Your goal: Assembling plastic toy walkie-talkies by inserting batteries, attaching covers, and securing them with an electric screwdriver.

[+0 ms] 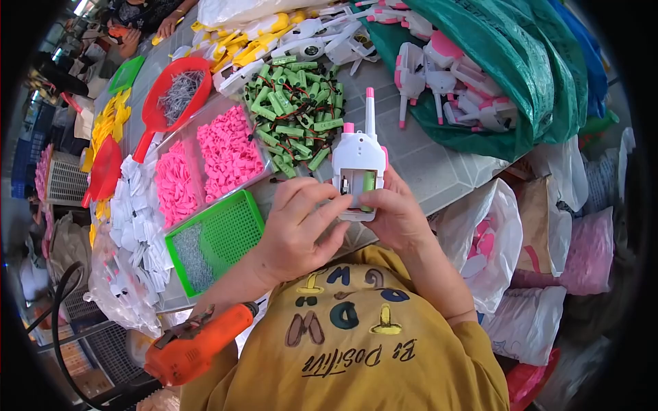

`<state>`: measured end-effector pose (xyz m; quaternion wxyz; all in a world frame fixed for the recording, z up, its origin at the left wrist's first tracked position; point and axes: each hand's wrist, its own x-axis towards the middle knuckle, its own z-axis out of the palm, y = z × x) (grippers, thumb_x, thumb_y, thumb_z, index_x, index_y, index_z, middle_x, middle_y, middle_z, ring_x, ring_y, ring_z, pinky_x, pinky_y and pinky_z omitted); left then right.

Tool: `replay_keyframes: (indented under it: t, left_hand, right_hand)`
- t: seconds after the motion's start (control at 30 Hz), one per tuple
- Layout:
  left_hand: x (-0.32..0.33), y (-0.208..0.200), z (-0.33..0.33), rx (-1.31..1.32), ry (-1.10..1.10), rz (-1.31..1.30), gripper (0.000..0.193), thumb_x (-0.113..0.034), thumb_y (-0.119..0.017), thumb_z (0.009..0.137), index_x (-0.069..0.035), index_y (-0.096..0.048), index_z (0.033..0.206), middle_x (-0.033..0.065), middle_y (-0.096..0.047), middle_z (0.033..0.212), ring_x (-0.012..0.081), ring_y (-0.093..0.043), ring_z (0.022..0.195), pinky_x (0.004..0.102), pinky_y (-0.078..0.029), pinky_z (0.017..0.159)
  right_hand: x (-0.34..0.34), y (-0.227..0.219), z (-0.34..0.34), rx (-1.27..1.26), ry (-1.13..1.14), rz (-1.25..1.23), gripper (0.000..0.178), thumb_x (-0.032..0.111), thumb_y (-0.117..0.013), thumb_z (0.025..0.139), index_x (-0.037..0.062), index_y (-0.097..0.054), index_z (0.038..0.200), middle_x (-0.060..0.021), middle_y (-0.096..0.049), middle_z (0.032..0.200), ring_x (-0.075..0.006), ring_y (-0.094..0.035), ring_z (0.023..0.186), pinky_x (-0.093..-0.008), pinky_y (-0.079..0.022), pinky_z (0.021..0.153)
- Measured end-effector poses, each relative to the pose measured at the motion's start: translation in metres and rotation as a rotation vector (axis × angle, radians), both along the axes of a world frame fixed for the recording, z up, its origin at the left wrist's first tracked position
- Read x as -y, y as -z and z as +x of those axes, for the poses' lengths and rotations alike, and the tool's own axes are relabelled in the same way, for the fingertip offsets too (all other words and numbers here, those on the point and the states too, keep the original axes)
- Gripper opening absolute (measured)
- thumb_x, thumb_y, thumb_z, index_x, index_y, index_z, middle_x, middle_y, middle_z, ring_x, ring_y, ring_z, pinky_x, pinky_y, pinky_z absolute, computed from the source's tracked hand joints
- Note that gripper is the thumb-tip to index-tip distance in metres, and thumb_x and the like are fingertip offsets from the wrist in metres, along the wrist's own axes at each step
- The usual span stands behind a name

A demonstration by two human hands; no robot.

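A white toy walkie-talkie (pixel 358 152) with pink parts and a pink-tipped antenna is held upright in front of my chest. Its battery compartment lies uncovered, with a green battery pack (pixel 369 181) along the right side and small dark and metal parts at the left. My right hand (pixel 399 211) is closed around the right side, thumb over the compartment's lower edge. My left hand (pixel 299 222) pinches at the lower left corner with thumb and forefinger; whether a wire is between these fingertips cannot be seen.
Green battery packs (pixel 295 103) are heaped beyond my hands. Left are a tub of pink pieces (pixel 229 152), a green basket (pixel 257 205) with metal pins, and a red scoop (pixel 154 123) of screws. A green sack (pixel 521 68) holds toys. An orange power tool (pixel 199 346) is by my left forearm.
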<state>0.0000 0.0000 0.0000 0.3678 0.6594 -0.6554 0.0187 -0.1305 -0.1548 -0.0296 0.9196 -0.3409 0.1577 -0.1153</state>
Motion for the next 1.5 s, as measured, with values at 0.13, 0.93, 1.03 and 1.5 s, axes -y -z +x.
replay_keyframes:
  t: [0.13, 0.93, 1.03, 1.5]
  left_hand:
    - [0.000, 0.006, -0.001, 0.038, -0.033, -0.068, 0.040, -0.007, -0.080, 0.074, -0.008, -0.073, 0.114, 0.0057, -0.066, 0.114, 0.0295, -0.060, 0.105, 0.0437, -0.048, 0.090]
    - [0.012, 0.004, -0.017, -0.648, -0.284, 0.128, 0.032, -0.009, -0.081, 0.084, -0.002, -0.070, 0.112, 0.0096, -0.072, 0.093, 0.0237, -0.067, 0.087, 0.0375, -0.052, 0.080]
    - [0.009, 0.008, -0.010, -1.101, -0.280, 0.203, 0.024, -0.007, -0.080, 0.086, 0.002, -0.076, 0.108, 0.0074, -0.076, 0.090, 0.0108, -0.065, 0.077, 0.0281, -0.052, 0.073]
    - [0.006, 0.021, -0.005, -1.113, -0.278, 0.233, 0.024, -0.007, -0.078, 0.090, 0.002, -0.076, 0.112, 0.0045, -0.077, 0.094, 0.0079, -0.067, 0.084, 0.0253, -0.054, 0.077]
  right_hand:
    - [0.001, 0.002, -0.005, 0.088, 0.008, 0.126, 0.075, 0.012, -0.060, 0.089, 0.0115, -0.033, 0.158, -0.0120, -0.054, 0.145, -0.0290, -0.056, 0.133, -0.0464, -0.048, 0.110]
    - [-0.022, 0.027, 0.006, 0.179, 0.082, -0.090, 0.064, 0.024, -0.057, 0.106, 0.0117, -0.024, 0.159, -0.0074, -0.045, 0.151, -0.0226, -0.046, 0.137, -0.0409, -0.040, 0.112]
    - [-0.023, 0.026, 0.007, 0.193, 0.053, -0.029, 0.064, 0.022, -0.059, 0.106, 0.0112, -0.025, 0.160, -0.0075, -0.044, 0.152, -0.0219, -0.044, 0.140, -0.0406, -0.037, 0.115]
    - [-0.022, 0.029, 0.013, 0.125, 0.083, 0.046, 0.056, 0.021, -0.060, 0.104, 0.0097, -0.036, 0.154, -0.0056, -0.051, 0.145, -0.0184, -0.047, 0.136, -0.0357, -0.033, 0.117]
